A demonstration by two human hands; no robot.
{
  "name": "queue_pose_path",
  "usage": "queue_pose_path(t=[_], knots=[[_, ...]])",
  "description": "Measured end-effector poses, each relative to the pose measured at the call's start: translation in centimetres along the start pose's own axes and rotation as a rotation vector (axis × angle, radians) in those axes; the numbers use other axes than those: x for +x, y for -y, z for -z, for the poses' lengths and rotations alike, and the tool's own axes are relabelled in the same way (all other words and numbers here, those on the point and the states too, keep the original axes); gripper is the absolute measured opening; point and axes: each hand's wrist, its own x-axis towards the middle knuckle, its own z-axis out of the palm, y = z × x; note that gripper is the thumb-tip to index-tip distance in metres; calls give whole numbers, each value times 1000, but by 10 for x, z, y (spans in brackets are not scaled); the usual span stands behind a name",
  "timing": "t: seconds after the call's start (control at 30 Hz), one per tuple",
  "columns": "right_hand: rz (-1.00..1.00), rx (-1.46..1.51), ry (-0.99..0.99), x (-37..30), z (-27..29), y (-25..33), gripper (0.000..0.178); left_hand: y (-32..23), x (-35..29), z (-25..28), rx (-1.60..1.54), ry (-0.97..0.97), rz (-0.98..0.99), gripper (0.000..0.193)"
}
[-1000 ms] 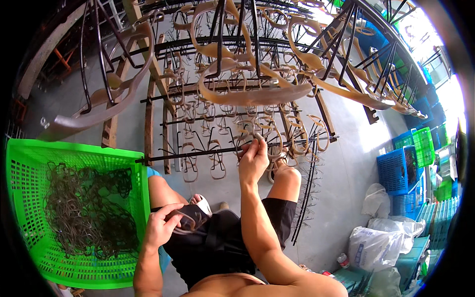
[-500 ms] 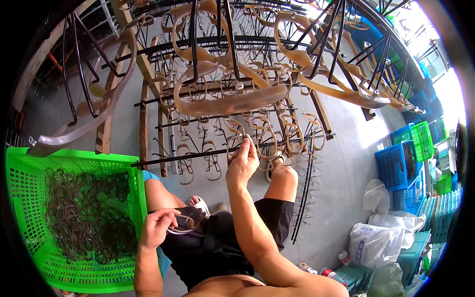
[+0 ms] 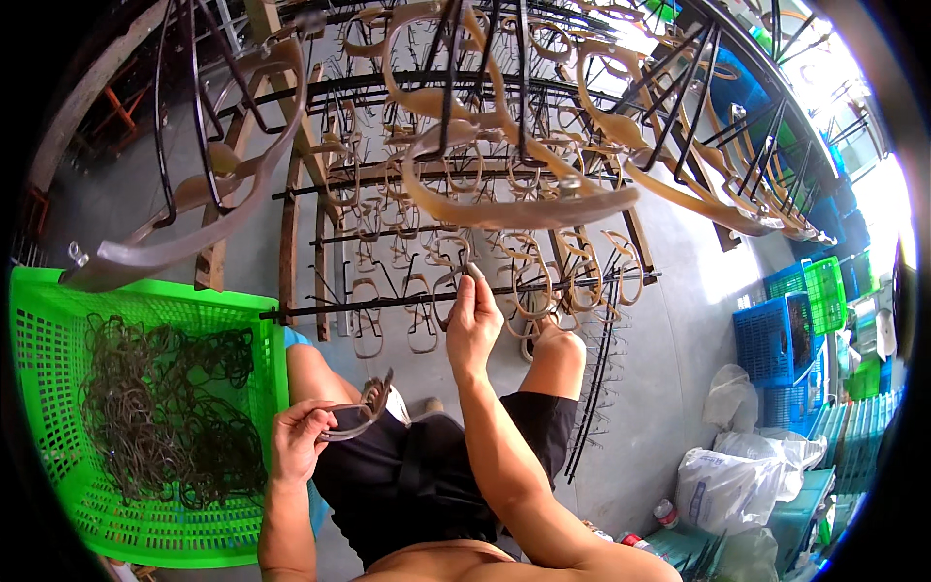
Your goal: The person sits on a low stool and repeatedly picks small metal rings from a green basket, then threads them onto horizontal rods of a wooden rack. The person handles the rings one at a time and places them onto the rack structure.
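My left hand [image 3: 297,441] is closed around a few brownish translucent eyeglass frames [image 3: 369,415], held low over my lap. In front of me my right hand [image 3: 473,325] is raised to a black rack bar [image 3: 388,302], thumb and finger pinched on the end of a pale eyeglass frame [image 3: 472,268]. Much of that frame blends in with the hooks behind it. More tan eyeglass frames [image 3: 531,276] hang from the bar just right of my fingertips, and others hang to the left.
Left of me stands a green basket [image 3: 184,543] with a tangled heap of dark loops [image 3: 145,417]. Large eyeglass frames [image 3: 524,209] hang close overhead on black wire hooks. Wooden posts [image 3: 289,233] carry the racks. Blue crates [image 3: 763,344] and white plastic bags [image 3: 722,485] sit at right.
My left hand has turned, tilting its eyeglass frames up. My right hand stays pinched at the bar, slightly to the left. The whole view has shifted a little.
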Motion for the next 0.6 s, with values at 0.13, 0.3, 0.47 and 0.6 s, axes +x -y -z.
queue_pose_path(t=[0.13,0.3,0.47,0.6], knots=[[107,-189,5,14,11,-8,21,0,6,2,-126,61,-94,21],[22,-148,34,16,17,-2,22,5,8,3,-138,30,-122,24],[47,-98,9,15,11,-6,22,4,11,-7,-122,-12,-68,25],[7,-24,38,21,15,-6,23,-4,11,-15,-116,-30,-66,26]])
